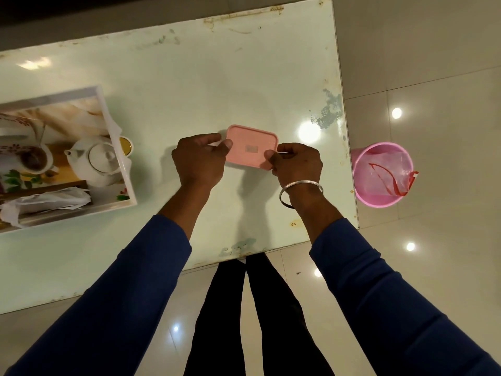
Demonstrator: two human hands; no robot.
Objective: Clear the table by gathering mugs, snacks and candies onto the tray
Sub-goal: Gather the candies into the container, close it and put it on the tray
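Two blue sleeves [130, 289] reach out from the bottom, with dark legs [252, 316] between them over the shiny floor [433, 63]. On the far left sits the tray [127, 169] on the table [189, 77]. Its picture shows a white teapot and a cup. A crumpled white bag [46, 203] lies in the tray's near part. A small yellow cup [126, 146] peeks out just past the tray's right wall.

In the middle of the table is a pink box [252, 146] with its lid on. The left hand [199, 161] holds the box's left end, with fingers curled and the thumb on the lid. The right hand [296, 162] pinches the box's right near corner with curled fingers. A silver bangle [301, 192] hangs on the right wrist.

On the far right, a pink bin [379, 175] stands on the floor just beside the table. It has a clear bag with red strips inside.
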